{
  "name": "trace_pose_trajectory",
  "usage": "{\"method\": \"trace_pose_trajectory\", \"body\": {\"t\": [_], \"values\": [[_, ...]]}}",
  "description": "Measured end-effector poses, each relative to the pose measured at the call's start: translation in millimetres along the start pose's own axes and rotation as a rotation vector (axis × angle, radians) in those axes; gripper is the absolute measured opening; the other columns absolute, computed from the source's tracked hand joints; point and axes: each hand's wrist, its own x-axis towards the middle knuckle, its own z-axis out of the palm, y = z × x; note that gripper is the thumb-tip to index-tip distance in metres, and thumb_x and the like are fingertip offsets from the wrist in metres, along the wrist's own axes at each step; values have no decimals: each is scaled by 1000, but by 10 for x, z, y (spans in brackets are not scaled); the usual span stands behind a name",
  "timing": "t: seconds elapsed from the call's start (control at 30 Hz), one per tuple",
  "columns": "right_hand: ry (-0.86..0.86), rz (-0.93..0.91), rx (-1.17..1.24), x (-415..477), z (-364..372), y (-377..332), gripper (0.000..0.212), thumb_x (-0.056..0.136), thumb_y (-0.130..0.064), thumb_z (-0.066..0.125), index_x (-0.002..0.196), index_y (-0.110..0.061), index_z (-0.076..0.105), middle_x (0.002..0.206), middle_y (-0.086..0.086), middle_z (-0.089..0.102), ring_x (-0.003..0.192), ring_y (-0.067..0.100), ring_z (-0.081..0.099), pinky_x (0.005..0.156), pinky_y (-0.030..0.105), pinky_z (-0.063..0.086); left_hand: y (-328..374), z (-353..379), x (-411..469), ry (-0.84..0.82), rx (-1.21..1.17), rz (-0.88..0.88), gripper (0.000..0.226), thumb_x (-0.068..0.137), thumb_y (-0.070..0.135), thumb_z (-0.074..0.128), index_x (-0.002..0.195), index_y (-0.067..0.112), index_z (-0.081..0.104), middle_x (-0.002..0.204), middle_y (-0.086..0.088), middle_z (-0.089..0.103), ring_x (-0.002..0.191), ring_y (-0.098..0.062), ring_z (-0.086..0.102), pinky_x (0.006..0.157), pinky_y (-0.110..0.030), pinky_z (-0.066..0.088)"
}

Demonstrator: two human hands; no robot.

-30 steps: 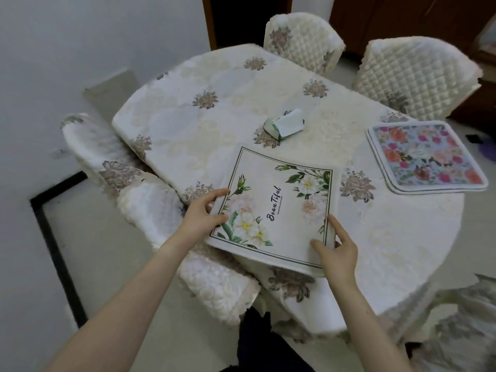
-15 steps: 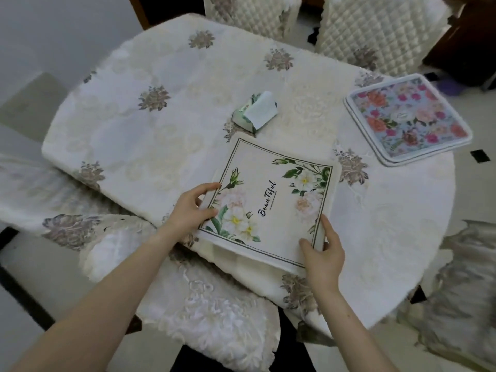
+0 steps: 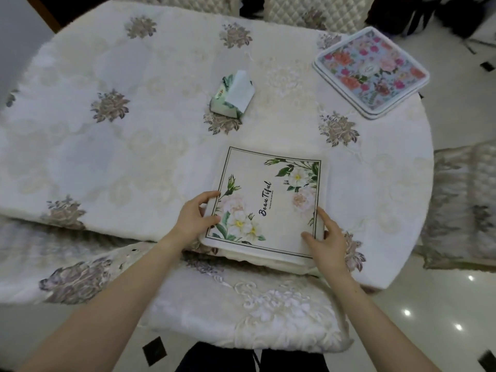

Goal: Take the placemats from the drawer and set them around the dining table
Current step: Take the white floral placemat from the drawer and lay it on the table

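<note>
Against a second ago, the white floral placemat (image 3: 268, 202) has turned from skewed to nearly square on the counter (image 3: 134, 143), lying on the near side of the tissue pack (image 3: 232, 96). The left hand (image 3: 193, 218) curls its fingers round the mat's left edge. The right hand (image 3: 326, 242) appears to pinch the near right corner, its lower fingers hidden. Judged nearly set, with the pink floral placemat (image 3: 371, 72) right of the pack already down.

both bare forearms reach forward from the lower corners of the view, angling inward. the left hand (image 3: 192, 220) curls its fingers and thumb onto the left edge of the placemat (image 3: 271, 167), pinching it. the right hand (image 3: 326, 238) grips the near right corner, thumb on top, index finger stretched along the edge.
</note>
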Motion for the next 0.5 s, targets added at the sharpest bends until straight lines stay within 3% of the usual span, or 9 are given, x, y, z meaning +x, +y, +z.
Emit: {"method": "trace_pose_trajectory", "body": {"t": [0.1, 0.17, 0.23, 0.3, 0.4, 0.5], "values": [[-80, 7, -184, 10, -3, 25, 77, 78, -11, 76, 145, -24, 43, 124, 3, 50, 118, 20, 48, 96, 26, 37, -102, 27, -21, -26, 192, -38, 61, 78, 10, 77, 134, 21, 55, 126, -3, 62, 112, -23, 58, 97, -38, 48], [-139, -21, -326, 37, -7, 7, 75, 79, -13, 74, 146, -20, 42, 125, 11, 44, 119, 27, 45, 94, 25, 34, -112, 53, -16, -41, 419, -2, 61, 80, 19, 74, 136, 21, 51, 123, -7, 56, 117, -28, 48, 97, -36, 42], [-155, -108, -549, 62, 8, -37, 71, 80, -16, 70, 145, -13, 41, 138, 23, 37, 127, 39, 38, 104, 37, 32, -78, 52, 7, -1, 700, 107, 60, 77, 27, 72, 133, 22, 51, 122, -12, 47, 117, -32, 39, 95, -37, 39], [-107, -224, -734, 93, 66, -85, 69, 84, -21, 66, 147, -9, 38, 150, 28, 29, 137, 44, 30, 112, 48, 28, -64, 68, 73, 26, 829, 261, 66, 77, 32, 72, 137, 19, 49, 139, -17, 41, 130, -36, 35, 101, -43, 38], [-56, -396, -772, 200, 244, -131, 62, 95, -23, 55, 150, -6, 32, 157, 20, 29, 146, 36, 25, 118, 49, 20, -78, 201, 224, 5, 904, 458, 68, 95, 43, 54, 152, 15, 29, 160, -13, 23, 147, -32, 20, 119, -47, 18], [-104, -403, -803, 347, 407, -106, 59, 101, -32, 36, 155, -12, 22, 162, 8, 20, 151, 24, 13, 123, 42, 7, -132, 351, 380, -71, 998, 459, 65, 102, 46, 28, 155, 13, 9, 163, -11, 5, 151, -28, 5, 123, -42, 3]]}}
